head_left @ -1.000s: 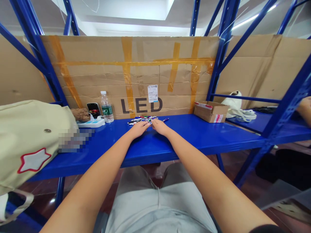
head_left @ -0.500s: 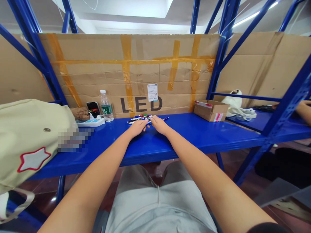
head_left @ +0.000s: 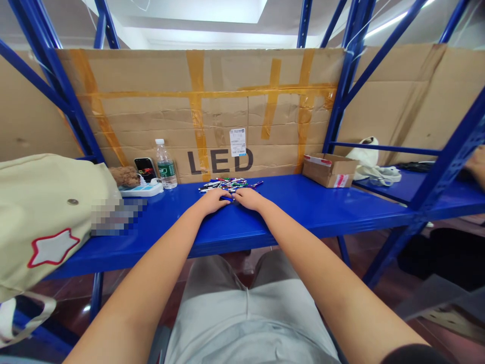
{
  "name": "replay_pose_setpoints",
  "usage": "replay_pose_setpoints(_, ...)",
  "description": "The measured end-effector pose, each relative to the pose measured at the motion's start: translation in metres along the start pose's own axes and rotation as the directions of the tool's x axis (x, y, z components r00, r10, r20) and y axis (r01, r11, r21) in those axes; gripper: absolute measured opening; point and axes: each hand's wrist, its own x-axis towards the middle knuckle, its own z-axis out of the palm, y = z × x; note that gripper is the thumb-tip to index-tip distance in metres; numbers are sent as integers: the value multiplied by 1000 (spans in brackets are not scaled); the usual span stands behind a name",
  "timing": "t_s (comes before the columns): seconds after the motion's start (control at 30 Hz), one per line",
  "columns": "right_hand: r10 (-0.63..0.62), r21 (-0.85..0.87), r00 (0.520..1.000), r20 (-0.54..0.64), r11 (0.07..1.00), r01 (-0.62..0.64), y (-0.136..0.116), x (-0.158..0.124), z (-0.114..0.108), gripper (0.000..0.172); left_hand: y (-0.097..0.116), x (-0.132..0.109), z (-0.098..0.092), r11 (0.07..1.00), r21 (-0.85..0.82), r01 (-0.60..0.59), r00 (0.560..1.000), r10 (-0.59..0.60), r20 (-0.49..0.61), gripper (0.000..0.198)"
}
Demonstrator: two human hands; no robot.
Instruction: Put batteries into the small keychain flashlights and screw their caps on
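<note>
A pile of several coloured pens (head_left: 228, 184) lies on the blue metal shelf (head_left: 303, 207), just below the cardboard panel marked "LED" (head_left: 221, 162). Both my arms stretch forward to it. My left hand (head_left: 211, 200) and my right hand (head_left: 248, 198) rest side by side on the shelf at the near edge of the pile, their fingertips almost meeting. The fingers of both hands are curled down and inward. What they grip, if anything, is hidden under them.
A water bottle (head_left: 165, 165), a phone (head_left: 144, 168), a white power strip (head_left: 142, 190) and a brown furry thing (head_left: 126, 177) stand at the left. A cream bag (head_left: 45, 212) fills the left end. A small cardboard box (head_left: 329, 171) sits to the right. Another person's hand (head_left: 478, 165) shows at the far right.
Both hands have drawn back a little from the pen pile toward me, and their fingers have gone from stretched out to curled. The view has tilted slightly downward.
</note>
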Motion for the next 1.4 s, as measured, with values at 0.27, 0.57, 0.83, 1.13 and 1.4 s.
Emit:
replay_pose_setpoints(0.27, 29, -17, 1000, 11, 999, -29, -2, -2, -6, 35, -3, 0, 3, 995, 86, -42, 999, 41, 15, 32)
replay_pose_setpoints(0.57, 406, -41, 914, -14, 913, -407, 3, -11, -16, 36, -1, -2, 3, 995, 96, 37, 999, -34, -33, 38)
replay_pose_setpoints(0.83, 514, -28, 858, -4, 858, -514, 3, -12, -18, 35, -10, -4, 4, 966, 162, 200, 980, -196, -40, 36)
replay_pose_setpoints(1.13, 322, -124, 931, -173, 930, -345, 3, -12, -15, 31, -13, -5, 0, 889, 246, 387, 921, -382, -70, 31)
replay_pose_setpoints(1.4, 196, -226, 979, -56, 953, -204, 5, -7, -3, 35, -3, -8, -3, 854, 267, 447, 893, -446, -70, 29)
